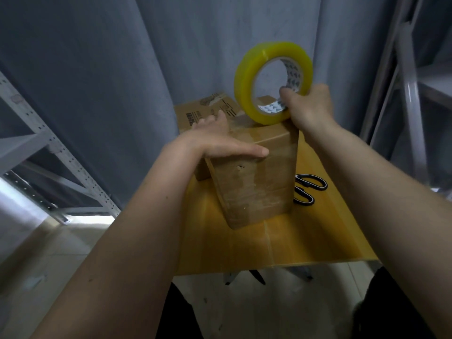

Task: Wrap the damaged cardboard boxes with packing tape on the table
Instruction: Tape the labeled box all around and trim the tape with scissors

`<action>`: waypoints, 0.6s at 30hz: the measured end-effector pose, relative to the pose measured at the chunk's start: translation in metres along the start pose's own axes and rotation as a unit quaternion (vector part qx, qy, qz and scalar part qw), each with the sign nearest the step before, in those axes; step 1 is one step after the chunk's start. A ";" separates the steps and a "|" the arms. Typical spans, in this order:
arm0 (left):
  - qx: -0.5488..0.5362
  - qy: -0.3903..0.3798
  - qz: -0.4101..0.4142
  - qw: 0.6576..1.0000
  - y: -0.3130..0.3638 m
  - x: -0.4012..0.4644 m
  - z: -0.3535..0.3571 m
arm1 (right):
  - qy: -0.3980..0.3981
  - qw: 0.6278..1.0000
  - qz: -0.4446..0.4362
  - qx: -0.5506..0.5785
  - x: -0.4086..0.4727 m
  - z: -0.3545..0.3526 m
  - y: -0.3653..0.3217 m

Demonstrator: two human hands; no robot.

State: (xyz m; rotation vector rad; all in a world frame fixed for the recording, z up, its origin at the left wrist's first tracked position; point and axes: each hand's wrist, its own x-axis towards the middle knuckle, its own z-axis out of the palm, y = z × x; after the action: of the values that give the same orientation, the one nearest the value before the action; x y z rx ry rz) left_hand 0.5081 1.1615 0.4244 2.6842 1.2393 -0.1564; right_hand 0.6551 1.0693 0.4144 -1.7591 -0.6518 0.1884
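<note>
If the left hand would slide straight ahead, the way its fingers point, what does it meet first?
Probably the second cardboard box behind; the left hand lies flat on the front box, fingers pointing that way. Depth is unclear.

scissors [308,189]: blades hidden behind front box [254,187], only black handles show
rear box [203,113]: near side covered by left hand [215,140] & front box; print too blurry to read
right hand [309,108]: fingertips inside tape roll [272,81] core, mostly out of sight
tape strip: clear, can't tell where it leaves roll
table [305,241]: legs mostly hidden under top
shelving [36,143]: cut off by left edge
</note>
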 end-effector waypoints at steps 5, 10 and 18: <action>0.072 0.029 0.033 0.996 0.029 0.008 0.002 | 0.017 0.998 -0.038 -0.048 -0.003 0.004 0.001; -0.014 0.061 0.037 0.997 0.015 0.006 0.007 | -0.002 0.997 -0.077 -0.009 0.000 0.000 -0.002; -0.028 0.056 0.047 0.997 0.011 0.005 0.008 | -0.006 0.992 -0.073 0.107 0.005 -0.009 -0.001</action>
State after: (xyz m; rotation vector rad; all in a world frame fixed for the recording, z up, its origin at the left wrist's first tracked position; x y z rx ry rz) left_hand 0.5199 1.1563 0.4166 2.7290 1.1263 0.0431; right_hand 0.6629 1.0650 0.4189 -1.4997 -0.7388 0.1617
